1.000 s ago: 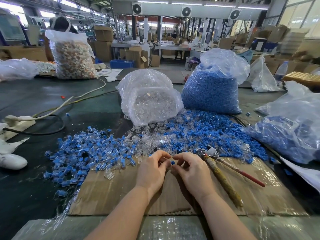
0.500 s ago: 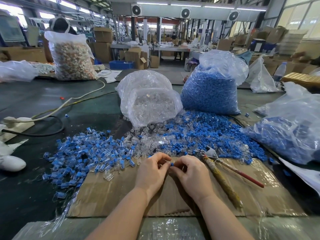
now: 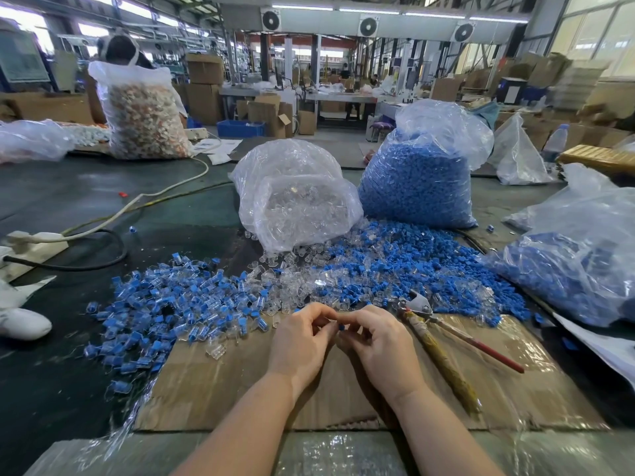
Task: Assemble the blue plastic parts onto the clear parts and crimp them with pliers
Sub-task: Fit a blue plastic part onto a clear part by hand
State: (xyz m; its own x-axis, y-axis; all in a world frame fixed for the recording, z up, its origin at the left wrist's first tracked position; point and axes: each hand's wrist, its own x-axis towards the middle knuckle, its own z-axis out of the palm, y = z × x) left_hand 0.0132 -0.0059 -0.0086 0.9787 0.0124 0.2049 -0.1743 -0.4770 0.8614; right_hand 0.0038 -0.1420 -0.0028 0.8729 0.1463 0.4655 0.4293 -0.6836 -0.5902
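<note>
My left hand (image 3: 302, 338) and my right hand (image 3: 378, 341) meet fingertip to fingertip over the cardboard sheet (image 3: 220, 393). Between them they pinch a small blue plastic part (image 3: 341, 327); a clear part there is mostly hidden by the fingers. The pliers (image 3: 433, 341) lie on the cardboard just right of my right hand, jaws pointing away from me. Loose blue parts (image 3: 412, 269) and loose clear parts (image 3: 292, 283) are heaped beyond the hands. Assembled blue-and-clear pieces (image 3: 165, 304) spread out to the left.
A bag of clear parts (image 3: 295, 197) and a bag of blue parts (image 3: 419, 176) stand behind the heaps. Another bag of blue pieces (image 3: 577, 262) lies at the right. A cable (image 3: 103, 221) and power strip (image 3: 31, 242) lie at the left.
Both hands stay together at the same spot over the cardboard; the fingers have shifted slightly around the blue part. The pliers have not moved.
</note>
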